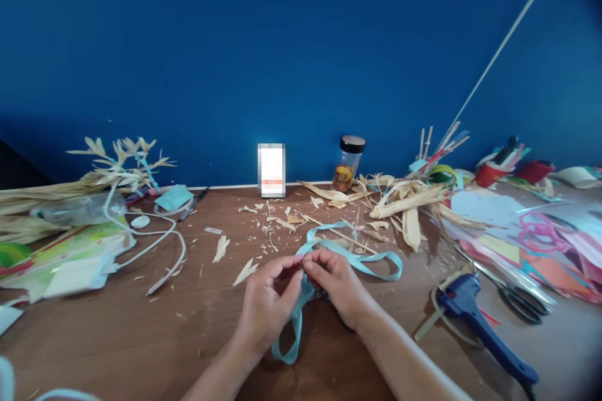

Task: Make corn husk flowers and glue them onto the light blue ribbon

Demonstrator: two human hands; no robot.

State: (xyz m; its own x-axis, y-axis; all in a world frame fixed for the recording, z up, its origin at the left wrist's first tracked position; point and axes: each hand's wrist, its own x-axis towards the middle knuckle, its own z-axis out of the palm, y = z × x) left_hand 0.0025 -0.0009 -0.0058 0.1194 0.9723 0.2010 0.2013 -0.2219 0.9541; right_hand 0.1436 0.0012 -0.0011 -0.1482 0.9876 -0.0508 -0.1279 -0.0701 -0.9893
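Note:
Both my hands meet at the middle of the brown table (141,326). My left hand (266,304) and my right hand (336,282) pinch a light blue ribbon (371,260) between their fingertips. The ribbon loops away to the right behind my right hand, and one end hangs down between my wrists toward the near edge. Something small and dark lies under my right hand; what it is cannot be made out.
Dried corn husks (409,203) and small scraps lie behind my hands. A blue glue gun (475,319) and black scissors (520,301) lie at the right, beside coloured paper (540,244). A jar (348,163) stands by the blue wall. A white cable (155,244) runs at the left.

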